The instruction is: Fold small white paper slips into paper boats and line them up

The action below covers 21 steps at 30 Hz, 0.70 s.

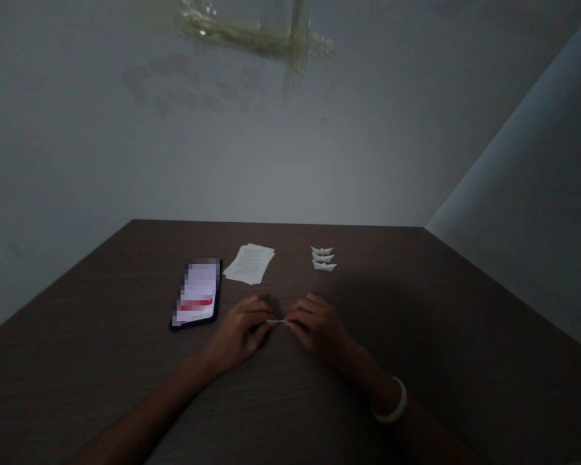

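Observation:
Between my two hands a small piece of white paper (277,321) shows edge-on as a thin pale strip. My left hand (244,328) pinches its left end between thumb and fingers. The right end is gripped the same way by my right hand (318,325), whose wrist wears a pale beaded bracelet. How the paper is folded is hidden by the fingers. Beyond the right hand, three small white paper boats (323,258) sit one behind another. Past the left hand lies a loose stack of printed paper sheets (250,263).
Left of the paper stack a phone (196,294) lies with its screen lit and partly pixelated. Everything rests on a dark brown wooden table (290,413). Its far edge meets a grey, stained wall (290,155), and a pale slanted surface (527,148) rises at the right.

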Available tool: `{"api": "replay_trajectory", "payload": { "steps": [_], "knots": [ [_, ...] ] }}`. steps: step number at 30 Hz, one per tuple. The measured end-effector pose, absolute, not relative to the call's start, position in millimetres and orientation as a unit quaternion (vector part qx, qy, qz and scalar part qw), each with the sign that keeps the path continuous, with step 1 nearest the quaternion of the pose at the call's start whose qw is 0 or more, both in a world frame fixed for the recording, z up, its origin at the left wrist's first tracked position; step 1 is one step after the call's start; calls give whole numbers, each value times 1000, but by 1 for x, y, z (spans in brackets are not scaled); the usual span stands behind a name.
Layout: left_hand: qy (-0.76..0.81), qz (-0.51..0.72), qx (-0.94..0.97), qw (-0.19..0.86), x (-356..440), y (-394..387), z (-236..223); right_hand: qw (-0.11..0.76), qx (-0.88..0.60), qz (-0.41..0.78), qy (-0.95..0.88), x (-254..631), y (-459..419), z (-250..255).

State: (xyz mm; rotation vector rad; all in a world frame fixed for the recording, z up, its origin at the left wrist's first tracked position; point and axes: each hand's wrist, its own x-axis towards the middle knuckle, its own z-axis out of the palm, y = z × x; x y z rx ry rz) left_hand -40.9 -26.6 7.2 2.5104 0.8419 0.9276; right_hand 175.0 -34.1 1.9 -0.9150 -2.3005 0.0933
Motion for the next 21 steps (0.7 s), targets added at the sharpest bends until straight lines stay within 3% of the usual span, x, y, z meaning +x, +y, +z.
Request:
{"api": "replay_trajectory", "payload": {
  "steps": [11,21],
  "knots": [
    [338,335,866,153,-41,-28,7,347,-347,56,-869,176,-33,-3],
    [371,345,834,219,-40,-29,19,334,-376,30,-864,178,-32,-6]
  ]
}}
